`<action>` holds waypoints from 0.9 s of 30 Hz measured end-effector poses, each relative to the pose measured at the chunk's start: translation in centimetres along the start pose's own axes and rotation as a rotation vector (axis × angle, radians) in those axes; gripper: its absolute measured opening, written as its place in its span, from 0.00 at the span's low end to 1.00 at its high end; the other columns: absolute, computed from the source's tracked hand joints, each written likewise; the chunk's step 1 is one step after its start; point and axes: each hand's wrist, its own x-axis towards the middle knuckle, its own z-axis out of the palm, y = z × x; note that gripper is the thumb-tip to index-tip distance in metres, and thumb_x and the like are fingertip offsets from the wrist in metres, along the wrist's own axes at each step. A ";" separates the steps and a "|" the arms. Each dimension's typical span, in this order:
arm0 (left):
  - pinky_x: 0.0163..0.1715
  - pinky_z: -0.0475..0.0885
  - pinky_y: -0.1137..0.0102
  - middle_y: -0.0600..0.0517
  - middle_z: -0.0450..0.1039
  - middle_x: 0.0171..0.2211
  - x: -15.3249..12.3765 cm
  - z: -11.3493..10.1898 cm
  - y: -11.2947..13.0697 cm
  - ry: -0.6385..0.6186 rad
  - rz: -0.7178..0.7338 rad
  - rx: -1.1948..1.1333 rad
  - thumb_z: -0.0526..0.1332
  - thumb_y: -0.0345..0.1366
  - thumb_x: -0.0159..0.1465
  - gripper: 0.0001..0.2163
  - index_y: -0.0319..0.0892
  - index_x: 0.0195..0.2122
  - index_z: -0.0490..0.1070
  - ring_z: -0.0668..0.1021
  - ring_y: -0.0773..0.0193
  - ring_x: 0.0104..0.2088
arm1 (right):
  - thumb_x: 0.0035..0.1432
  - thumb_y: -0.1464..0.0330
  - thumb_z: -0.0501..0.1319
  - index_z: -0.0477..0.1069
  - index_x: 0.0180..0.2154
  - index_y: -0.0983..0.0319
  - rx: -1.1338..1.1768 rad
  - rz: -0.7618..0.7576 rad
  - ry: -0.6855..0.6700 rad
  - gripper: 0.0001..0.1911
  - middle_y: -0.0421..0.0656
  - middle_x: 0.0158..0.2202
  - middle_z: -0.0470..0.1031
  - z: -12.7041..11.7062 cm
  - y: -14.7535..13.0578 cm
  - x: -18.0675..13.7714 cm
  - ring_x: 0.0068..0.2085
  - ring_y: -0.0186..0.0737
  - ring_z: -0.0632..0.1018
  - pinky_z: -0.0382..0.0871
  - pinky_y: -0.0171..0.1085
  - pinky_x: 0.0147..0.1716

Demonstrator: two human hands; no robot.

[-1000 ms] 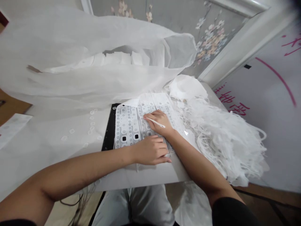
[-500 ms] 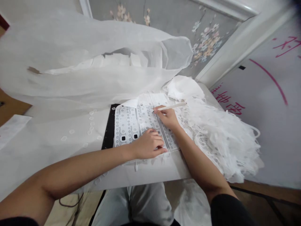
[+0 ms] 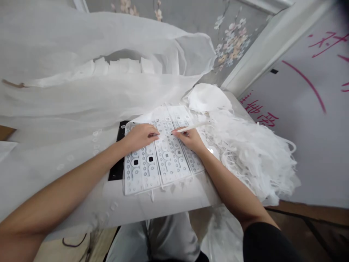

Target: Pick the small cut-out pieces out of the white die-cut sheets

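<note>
On the table lies a white panel (image 3: 144,183) divided into long strips, with rows of small grey rings, curved outlines and little square openings. Two of the squares on its left part look black. My left hand (image 3: 142,137) rests on the panel's upper left part, fingers curled and thumb close to the fingertips; whatever may be between them is hidden. Just right of it, my right hand (image 3: 190,138) grips a slim white pen-like tool (image 3: 196,125) with a dark tip. That tip points left, down at the panel's middle strip.
A black board (image 3: 116,170) shows under the panel's left edge. Right of the panel is a large heap of white stringy strips (image 3: 253,156). A big translucent plastic bag (image 3: 122,89) with white pieces inside lies behind. Small clear square pieces (image 3: 70,158) are scattered on the left.
My left hand has moved from the panel's lower middle to its upper left, uncovering the lower strips. My right hand has come slightly down the panel with the tool. The view has shifted slightly.
</note>
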 end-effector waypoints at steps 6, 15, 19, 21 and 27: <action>0.43 0.71 0.68 0.51 0.80 0.44 -0.1 0.7 0.0 0.000 0.096 0.147 0.56 0.39 0.72 0.13 0.43 0.40 0.80 0.78 0.61 0.46 | 0.60 0.58 0.64 0.82 0.38 0.62 -0.035 -0.019 -0.005 0.15 0.44 0.33 0.83 -0.2 0.1 0.1 0.32 0.41 0.77 0.67 0.38 0.32; 0.34 0.68 0.70 0.51 0.80 0.44 -0.1 0.7 0.3 0.005 0.115 0.258 0.55 0.33 0.71 0.14 0.43 0.37 0.81 0.79 0.62 0.42 | 0.63 0.60 0.62 0.81 0.38 0.62 -0.122 -0.075 -0.035 0.13 0.45 0.36 0.83 -0.1 -0.2 0.1 0.35 0.42 0.80 0.71 0.38 0.34; 0.34 0.69 0.69 0.51 0.80 0.44 -0.2 0.9 0.4 0.013 0.078 0.254 0.54 0.35 0.71 0.14 0.44 0.38 0.81 0.79 0.61 0.44 | 0.66 0.64 0.59 0.80 0.40 0.61 -0.331 -0.295 -0.107 0.12 0.45 0.41 0.83 -0.4 -0.6 0.0 0.44 0.44 0.79 0.72 0.42 0.46; 0.36 0.69 0.69 0.51 0.80 0.44 -0.1 1.0 0.3 0.035 0.063 0.213 0.55 0.35 0.71 0.14 0.44 0.39 0.81 0.79 0.60 0.45 | 0.68 0.65 0.58 0.80 0.42 0.59 -0.467 -0.399 -0.156 0.12 0.45 0.41 0.82 -0.6 -0.8 0.0 0.46 0.45 0.78 0.69 0.45 0.50; 0.35 0.70 0.69 0.53 0.81 0.40 -0.1 0.8 -0.2 0.085 0.023 0.051 0.60 0.35 0.65 0.09 0.46 0.37 0.81 0.79 0.65 0.35 | 0.70 0.65 0.54 0.78 0.42 0.59 -0.627 -0.487 -0.160 0.14 0.46 0.38 0.81 -0.4 -0.9 0.2 0.42 0.42 0.77 0.67 0.44 0.50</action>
